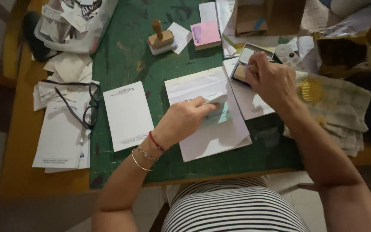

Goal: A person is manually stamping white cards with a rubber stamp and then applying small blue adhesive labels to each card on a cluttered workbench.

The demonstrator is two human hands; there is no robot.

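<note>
The left hand (185, 118) pinched the corner of 1 thin white paper sheet (209, 129) lying on the green cutting mat (125, 64). The right hand (269, 79) gripped a small stamp pressed into the open metal ink pad (247, 58). The sheet looked light and floppy, so it is best held at an edge.

Wooden table (44, 180), yellowish, topped by a green cutting mat (121, 56). On the mat: white sheet (127, 115) at centre left, stack of white paper (211, 129) at centre, wooden stamp (160, 38) at 12 o'clock, pink pad (205, 34) just right of it. At 9 o'clock: envelopes (61, 137) under black glasses (89, 105). At 3 o'clock: crumpled cloth (340, 107).
</note>
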